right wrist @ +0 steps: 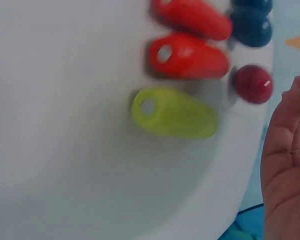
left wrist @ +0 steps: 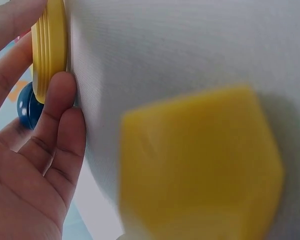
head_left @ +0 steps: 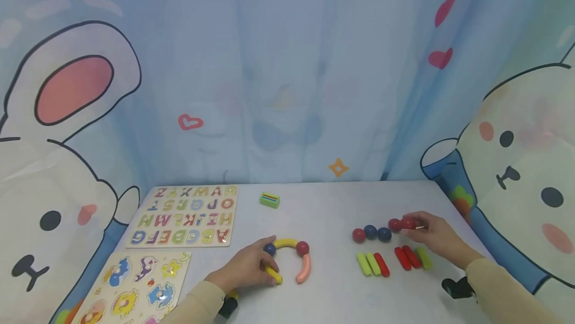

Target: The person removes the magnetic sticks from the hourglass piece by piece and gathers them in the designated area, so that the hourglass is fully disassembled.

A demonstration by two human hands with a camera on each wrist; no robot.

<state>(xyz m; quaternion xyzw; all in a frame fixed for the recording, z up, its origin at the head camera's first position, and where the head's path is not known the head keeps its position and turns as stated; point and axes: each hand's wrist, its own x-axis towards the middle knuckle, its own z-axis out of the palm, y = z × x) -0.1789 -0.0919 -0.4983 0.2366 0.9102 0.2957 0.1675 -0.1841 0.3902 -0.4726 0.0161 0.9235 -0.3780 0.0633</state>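
My left hand [head_left: 248, 264] grips a yellow curved piece [head_left: 274, 275] at the table's middle; in the left wrist view this yellow piece [left wrist: 51, 55] shows ridges along its side. A blue ball [head_left: 269, 249] sits by the fingertips, joining a second yellow curve [head_left: 286, 242], a red ball [head_left: 302, 248] and a pink curve [head_left: 304, 269] in an open arc. On the right, my right hand [head_left: 434, 236] pinches a red ball [head_left: 408, 223] between thumb and fingers. Another red ball [head_left: 395, 224] lies beside it. The right wrist view mostly hides the held ball.
Two blue balls [head_left: 384, 234] and a red ball [head_left: 359, 235] continue the row leftward. Nearer lie several red and green rods [head_left: 382, 264]. A letter board [head_left: 181, 216], a picture board [head_left: 135, 289] and a green striped block [head_left: 269, 200] are also there. A blurred yellow block [left wrist: 200, 165] fills the left wrist foreground.
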